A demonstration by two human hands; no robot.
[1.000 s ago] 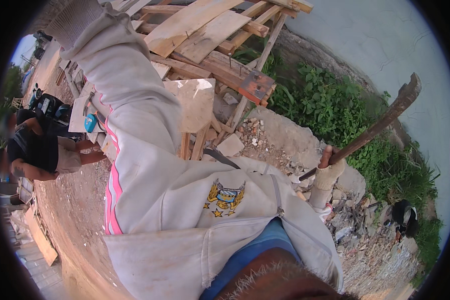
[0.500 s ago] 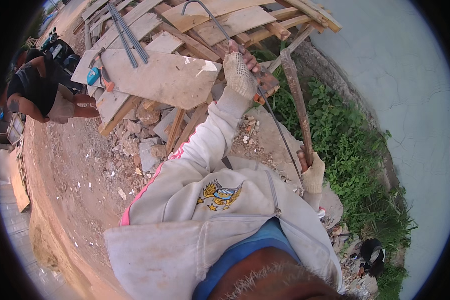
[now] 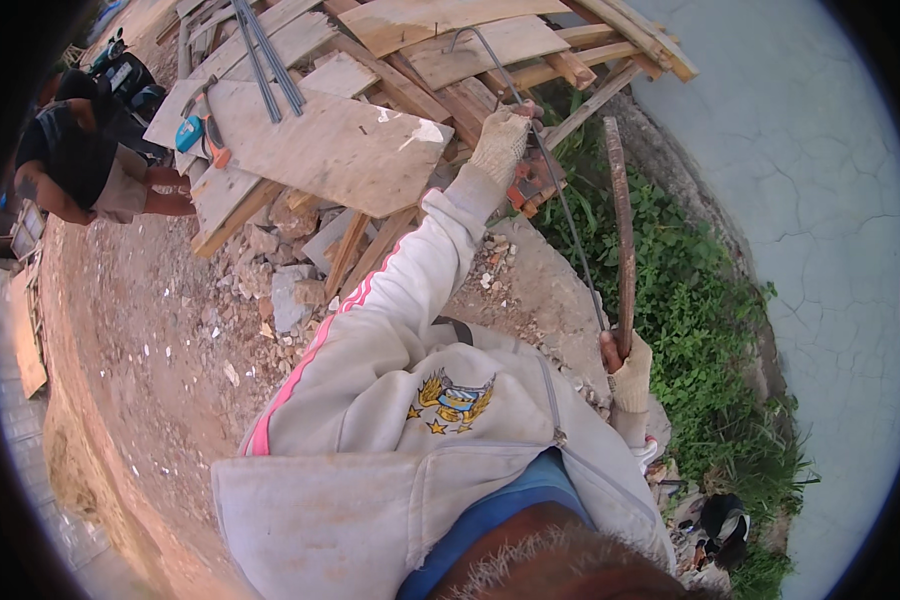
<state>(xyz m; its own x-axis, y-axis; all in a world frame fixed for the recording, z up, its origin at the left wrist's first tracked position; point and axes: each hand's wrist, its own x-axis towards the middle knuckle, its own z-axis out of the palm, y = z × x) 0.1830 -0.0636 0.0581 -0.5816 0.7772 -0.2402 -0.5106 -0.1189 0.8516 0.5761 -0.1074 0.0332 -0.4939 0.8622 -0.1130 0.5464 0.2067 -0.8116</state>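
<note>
My left hand [image 3: 505, 135], in a knitted cream glove with bare fingertips, is closed around a thin dark metal rod [image 3: 567, 205]. The rod's far end curls into a hook over the boards, and its near end runs down to my right hand. Gloved likewise, my right hand [image 3: 628, 370] grips the lower end of a long rusty brown bar [image 3: 620, 230], which stands up beside the weeds. Close below my left hand, at the edge of the wood pile, is a worn reddish-orange block [image 3: 535, 187]; its details are partly hidden.
Planks and plywood [image 3: 315, 150] are stacked ahead, bearing grey metal rods [image 3: 268, 60], a hammer [image 3: 210, 125] and a teal tape measure [image 3: 188, 132]. Rubble [image 3: 290, 295] lies below. Weeds [image 3: 690, 270] line a cracked pale wall [image 3: 810, 200]. A person [image 3: 80, 165] is at left near a motorbike [image 3: 125, 80].
The hooked rod and my left hand have shifted right. The rusty bar's top has swung right, bringing it more upright, and the rod's near end now lies close to my right hand.
</note>
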